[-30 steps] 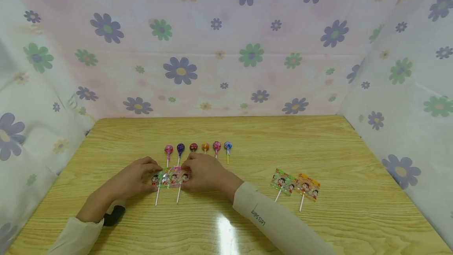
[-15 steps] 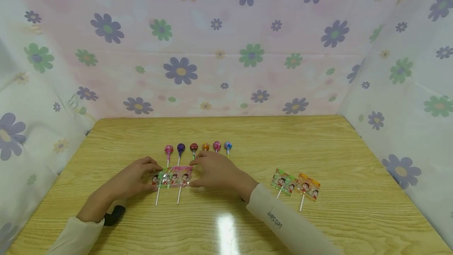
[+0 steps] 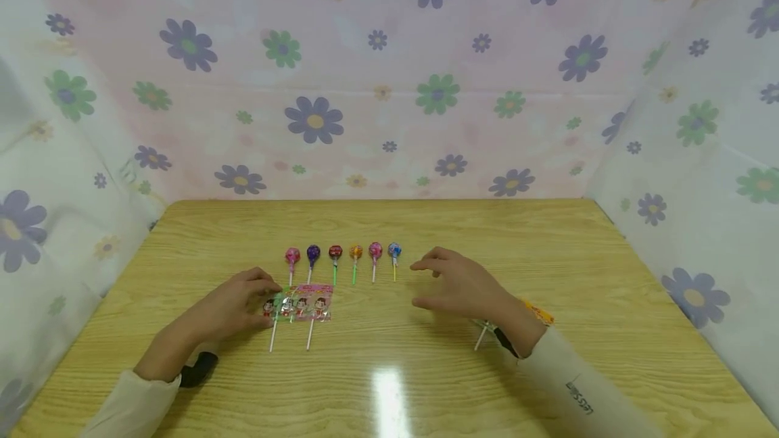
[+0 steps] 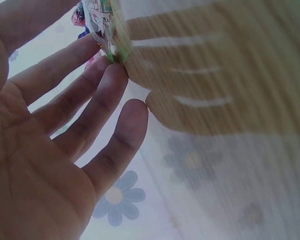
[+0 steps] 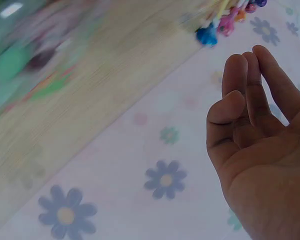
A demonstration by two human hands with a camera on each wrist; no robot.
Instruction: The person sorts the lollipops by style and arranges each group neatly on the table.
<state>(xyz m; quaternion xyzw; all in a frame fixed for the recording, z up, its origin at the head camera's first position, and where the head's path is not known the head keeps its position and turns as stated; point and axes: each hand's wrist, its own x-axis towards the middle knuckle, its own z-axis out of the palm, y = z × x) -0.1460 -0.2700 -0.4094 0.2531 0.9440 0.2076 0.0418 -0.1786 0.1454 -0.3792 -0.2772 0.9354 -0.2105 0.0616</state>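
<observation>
My left hand [image 3: 225, 306] rests at the left edge of a flat, green-wrapped lollipop [image 3: 270, 307], index fingertip by the upper corner and thumb by the lower one. In the left wrist view, relaxed fingertips touch the edge of its wrapper [image 4: 101, 25]. A pink-wrapped flat lollipop [image 3: 319, 304] lies against it on the right, both white sticks pointing toward me. My right hand [image 3: 468, 289] hovers over the table with nothing in it, thumb and fingers apart. Beneath its wrist, an orange-wrapped flat lollipop [image 3: 540, 314] shows only in part. Another lollipop there shows just its white stick [image 3: 481, 336].
Several round lollipops stretch in a row behind the flat pair, from a pink one [image 3: 293, 255] to a blue one [image 3: 395, 249]. The wooden table [image 3: 389, 222] meets a flowered cloth [image 3: 377, 120] at the back and sides. A black band [image 3: 199, 370] circles the left wrist.
My right hand has let go of the pink-wrapped lollipop and moved right, now covering much of the right-hand pair. The left hand has stayed at the green wrapper.
</observation>
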